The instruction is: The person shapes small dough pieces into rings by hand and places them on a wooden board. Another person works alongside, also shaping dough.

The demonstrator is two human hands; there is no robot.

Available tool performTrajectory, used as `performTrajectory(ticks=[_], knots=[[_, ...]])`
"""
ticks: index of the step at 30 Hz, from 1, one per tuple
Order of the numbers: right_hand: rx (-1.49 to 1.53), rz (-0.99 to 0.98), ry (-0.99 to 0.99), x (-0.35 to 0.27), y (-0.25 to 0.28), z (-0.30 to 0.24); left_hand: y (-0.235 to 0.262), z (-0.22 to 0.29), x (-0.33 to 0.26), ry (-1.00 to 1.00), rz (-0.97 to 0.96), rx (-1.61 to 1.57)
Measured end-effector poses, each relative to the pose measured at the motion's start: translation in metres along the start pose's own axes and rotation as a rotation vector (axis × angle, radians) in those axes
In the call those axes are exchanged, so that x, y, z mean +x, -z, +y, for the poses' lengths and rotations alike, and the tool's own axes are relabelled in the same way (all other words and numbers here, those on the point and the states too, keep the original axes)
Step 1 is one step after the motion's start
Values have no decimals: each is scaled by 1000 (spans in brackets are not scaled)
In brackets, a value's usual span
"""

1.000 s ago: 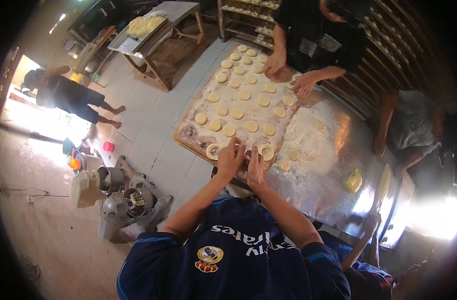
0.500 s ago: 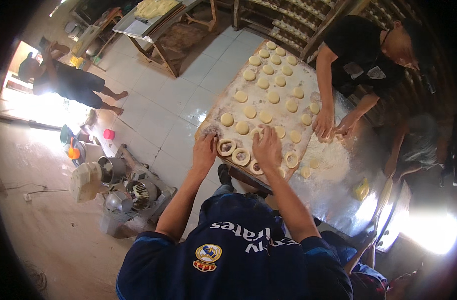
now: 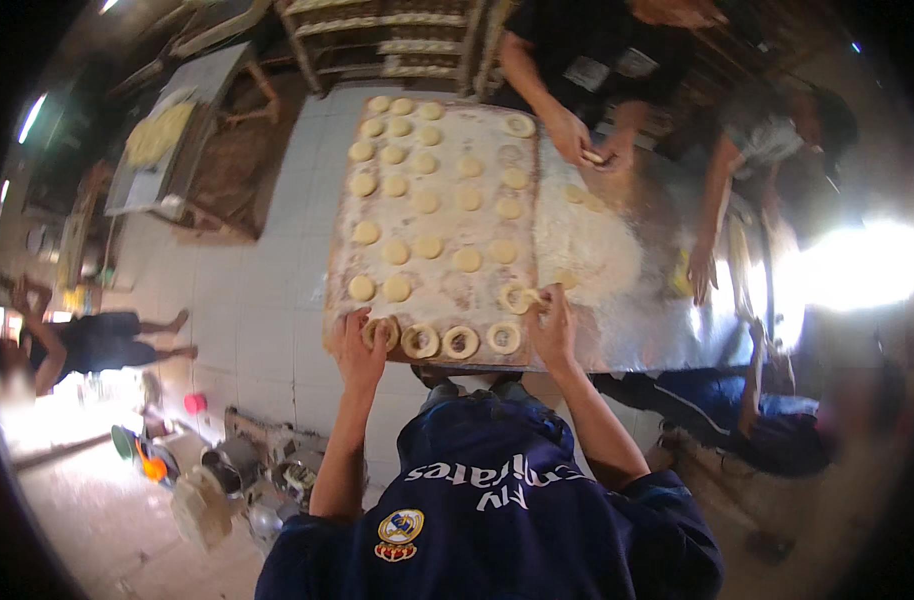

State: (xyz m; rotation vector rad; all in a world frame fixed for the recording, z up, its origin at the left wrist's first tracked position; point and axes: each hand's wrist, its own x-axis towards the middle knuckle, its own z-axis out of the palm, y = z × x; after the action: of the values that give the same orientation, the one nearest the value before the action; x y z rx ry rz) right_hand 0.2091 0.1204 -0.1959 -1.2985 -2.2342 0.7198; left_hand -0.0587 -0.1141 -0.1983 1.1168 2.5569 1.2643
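Observation:
A floured wooden board (image 3: pixel 447 290) carries several round dough pieces (image 3: pixel 427 246), and dough rings (image 3: pixel 461 342) line its near edge. My left hand (image 3: pixel 358 347) rests on the near left corner, fingers on a dough ring (image 3: pixel 381 331). My right hand (image 3: pixel 554 321) pinches another dough ring (image 3: pixel 518 297) at the board's near right edge, next to a heap of flour (image 3: pixel 587 245) on the metal table (image 3: pixel 657 330).
Across the table a person in black (image 3: pixel 587 60) shapes dough with both hands (image 3: pixel 589 150). Another person (image 3: pixel 767 150) leans on the table at the right. Racks of dough stand behind; a side table with dough (image 3: pixel 162 130), a seated person (image 3: pixel 87 340) and buckets are on the left floor.
The view has swung, so the board now lies straight ahead. My hands have spread apart: the left went to the near left corner, the right to a ring at the right edge.

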Motion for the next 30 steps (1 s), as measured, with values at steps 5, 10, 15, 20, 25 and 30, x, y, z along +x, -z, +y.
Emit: performTrajectory(ticks=[5, 10, 15, 20, 25, 30], knots=[[-164, 57, -123, -25, 47, 100, -71, 96, 8, -11, -146, -481], [492, 146, -509, -13, 63, 62, -192, 170, -12, 106, -478, -710], [884, 201, -499, 3, 72, 80, -235, 228, -13, 428, -812, -1096], [563, 187, -308, 16, 87, 110, -249, 261, -25, -35, -486, -882], [1296, 89, -565, 25, 114, 85, -255, 272, -2, 190, -672, -901], [1269, -163, -577, 45, 107, 100, -220, 304, -5, 539, -621, -1604]])
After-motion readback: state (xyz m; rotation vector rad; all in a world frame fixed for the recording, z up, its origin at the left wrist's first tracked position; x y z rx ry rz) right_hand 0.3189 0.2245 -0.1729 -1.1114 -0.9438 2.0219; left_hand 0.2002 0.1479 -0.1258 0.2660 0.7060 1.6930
